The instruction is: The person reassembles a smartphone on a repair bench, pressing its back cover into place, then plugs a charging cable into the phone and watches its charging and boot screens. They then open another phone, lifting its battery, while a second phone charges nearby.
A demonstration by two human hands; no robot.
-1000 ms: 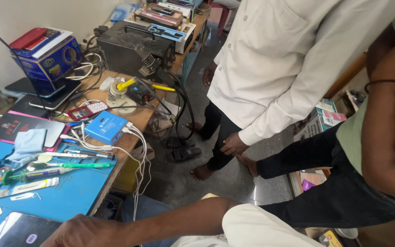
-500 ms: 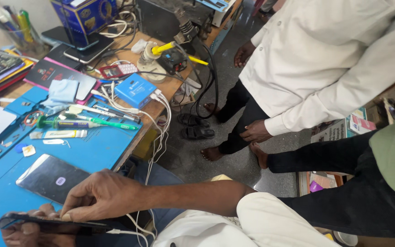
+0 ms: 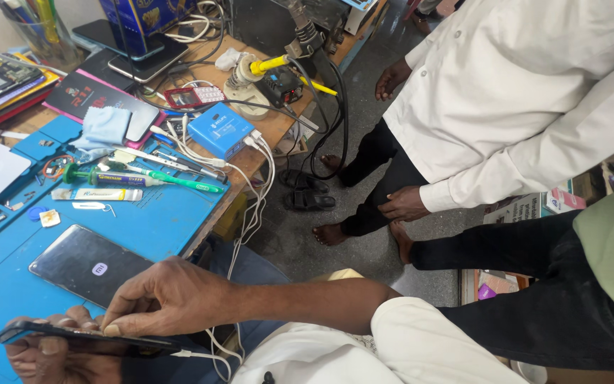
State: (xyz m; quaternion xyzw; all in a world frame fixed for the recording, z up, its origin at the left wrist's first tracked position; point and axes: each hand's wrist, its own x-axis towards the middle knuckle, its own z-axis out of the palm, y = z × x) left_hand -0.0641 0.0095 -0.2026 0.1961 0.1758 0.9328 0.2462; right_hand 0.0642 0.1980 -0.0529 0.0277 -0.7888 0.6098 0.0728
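Pinched from 2 sides, the thin black smartphone (image 3: 83,340) lies at the lower left of the frame, held edge-on above the blue desk mat (image 3: 165,220). Underneath, the left hand (image 3: 58,352) cradles it, grip closed around its lower edge; the right hand (image 3: 168,297) comes from the right, fingertips pressed together on the upper edge. Its long axis runs left to right, roughly level, with a white cable (image 3: 207,352) leaving the right end. Just beyond, a second black phone (image 3: 90,264) lies flat on the mat. Both hands touch the held phone; the right sits uppermost.
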